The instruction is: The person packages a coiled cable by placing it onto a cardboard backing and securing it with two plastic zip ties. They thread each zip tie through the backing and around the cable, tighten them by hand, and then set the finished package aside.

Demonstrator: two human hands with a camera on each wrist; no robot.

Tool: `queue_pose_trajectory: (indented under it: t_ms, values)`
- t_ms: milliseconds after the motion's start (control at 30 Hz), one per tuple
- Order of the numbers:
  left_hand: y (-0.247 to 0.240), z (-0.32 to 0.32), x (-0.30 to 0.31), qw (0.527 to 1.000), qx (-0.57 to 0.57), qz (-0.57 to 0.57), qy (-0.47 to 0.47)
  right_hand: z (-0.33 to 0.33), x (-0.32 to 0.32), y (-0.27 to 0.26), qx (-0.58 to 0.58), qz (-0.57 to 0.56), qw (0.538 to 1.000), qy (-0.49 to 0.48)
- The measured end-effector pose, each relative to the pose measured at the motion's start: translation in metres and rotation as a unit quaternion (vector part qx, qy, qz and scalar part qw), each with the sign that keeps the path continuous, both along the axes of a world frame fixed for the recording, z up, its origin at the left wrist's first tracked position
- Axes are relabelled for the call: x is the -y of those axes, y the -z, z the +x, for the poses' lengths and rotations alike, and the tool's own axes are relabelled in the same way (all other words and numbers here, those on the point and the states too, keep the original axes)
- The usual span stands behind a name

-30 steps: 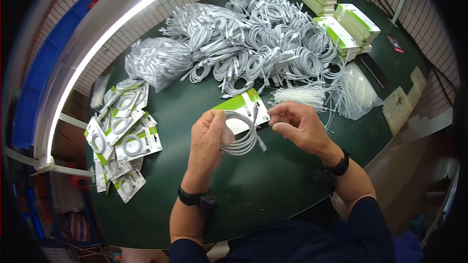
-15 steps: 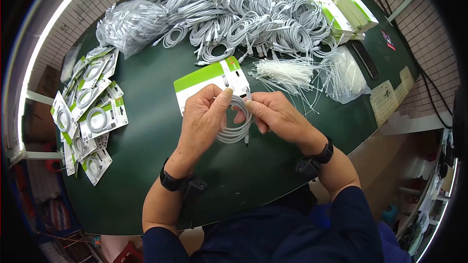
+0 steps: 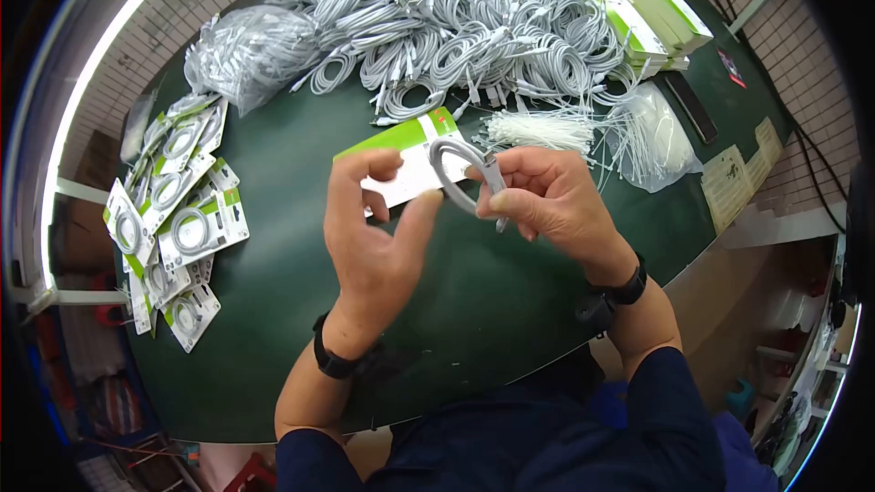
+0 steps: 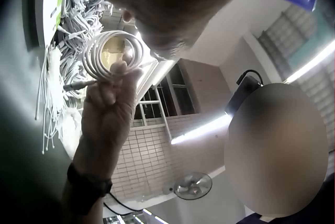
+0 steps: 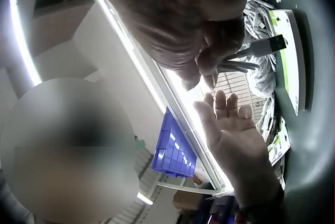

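A coiled grey-white USB cable [image 3: 447,164] is pinched between the thumb and fingers of my right hand [image 3: 556,205]. One of its plugs [image 5: 264,46] sticks out past the fingers in the right wrist view. My left hand [image 3: 378,228] stands apart to the left of the coil, fingers bent loosely and thumb spread, with nothing in it. From the left wrist view, the loops [image 4: 97,56] rise above the right hand's fingertips. Behind both hands, a green and white packaging card [image 3: 401,150] lies on the dark green table, partly covered by the left hand.
A big heap of coiled cables [image 3: 437,27] fills the back. Carded cables [image 3: 196,228] pile up at the left. White zip ties [image 3: 547,132] lie right of the card, beside a plastic bag [image 3: 656,150], a phone [image 3: 691,107] and stacked cards [image 3: 670,14].
The left hand, which gripped the coil with the right, has let go and moved slightly left, opening up. The coil now hangs in the right hand alone, turned more edge-on.
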State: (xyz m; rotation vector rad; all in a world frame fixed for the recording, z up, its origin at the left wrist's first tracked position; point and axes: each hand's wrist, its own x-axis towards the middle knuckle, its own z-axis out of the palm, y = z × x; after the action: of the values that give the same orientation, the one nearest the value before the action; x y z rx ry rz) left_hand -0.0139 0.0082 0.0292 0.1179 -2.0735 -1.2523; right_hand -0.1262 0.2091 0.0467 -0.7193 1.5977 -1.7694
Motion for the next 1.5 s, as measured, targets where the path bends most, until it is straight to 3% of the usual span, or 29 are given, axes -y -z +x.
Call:
queue_pose_trajectory:
  t_ms: [33, 100, 133, 167, 233, 433, 500, 533, 567, 633, 700, 767, 900, 1100, 1200, 1300, 1400, 1500]
  values:
    - [-0.001, 0.006, -0.002, 0.999, 0.01, 0.0, 0.048, 0.001, 0.001, 0.003, -0.113, -0.001, 0.993, 0.037]
    - [0.0, 0.011, -0.024, 0.977, 0.043, 0.164, 0.128, 0.005, 0.006, 0.012, -0.328, 0.006, 0.938, 0.108]
    - [0.001, 0.013, -0.032, 0.94, 0.088, 0.271, 0.191, 0.007, 0.008, 0.009, -0.429, 0.013, 0.897, 0.106]
    - [0.005, 0.008, -0.05, 0.909, 0.055, 0.352, 0.217, 0.01, 0.012, 0.014, -0.47, 0.004, 0.875, 0.12]
    - [0.015, 0.001, -0.068, 0.892, 0.069, 0.423, 0.142, 0.02, 0.023, 0.028, -0.547, -0.013, 0.825, 0.139]
    - [0.024, -0.015, -0.025, 0.804, -0.034, 0.576, 0.143, 0.023, 0.018, 0.025, -0.385, -0.103, 0.907, 0.134]
    - [0.021, -0.016, -0.01, 0.815, -0.056, 0.545, 0.187, 0.02, 0.006, 0.026, -0.254, -0.033, 0.962, 0.095]
    - [0.018, -0.015, -0.007, 0.827, -0.061, 0.524, 0.193, 0.02, 0.004, 0.023, -0.11, -0.008, 0.994, 0.017]
    - [0.017, -0.013, -0.005, 0.838, -0.065, 0.504, 0.199, 0.019, 0.006, 0.021, -0.063, 0.015, 0.997, -0.035]
    - [0.024, -0.012, -0.001, 0.844, -0.076, 0.473, 0.242, 0.02, 0.012, 0.019, 0.033, 0.066, 0.988, -0.138]
    - [0.031, -0.01, 0.0, 0.831, -0.074, 0.471, 0.288, 0.024, 0.017, 0.032, -0.012, 0.012, 0.994, -0.109]
    - [0.031, -0.008, -0.003, 0.856, -0.051, 0.439, 0.268, 0.024, 0.021, 0.034, -0.032, -0.018, 0.997, -0.07]
    - [0.028, -0.005, -0.008, 0.874, 0.005, 0.404, 0.27, 0.025, 0.023, 0.035, -0.053, 0.047, 0.997, 0.001]
    - [0.035, -0.005, -0.021, 0.854, 0.045, 0.458, 0.243, 0.016, 0.017, 0.037, -0.024, 0.091, 0.995, 0.022]
    - [0.036, -0.004, -0.013, 0.82, 0.078, 0.52, 0.224, 0.015, 0.023, 0.05, 0.038, 0.006, 0.995, 0.096]
    - [0.041, -0.005, -0.012, 0.811, 0.084, 0.538, 0.211, 0.008, 0.021, 0.059, 0.191, -0.05, 0.98, 0.03]
    - [0.038, -0.007, -0.005, 0.775, 0.108, 0.583, 0.219, 0.003, 0.022, 0.056, 0.358, -0.142, 0.922, -0.044]
    - [0.041, -0.009, 0.004, 0.75, 0.124, 0.6, 0.251, 0.0, 0.023, 0.057, 0.407, -0.198, 0.887, -0.089]
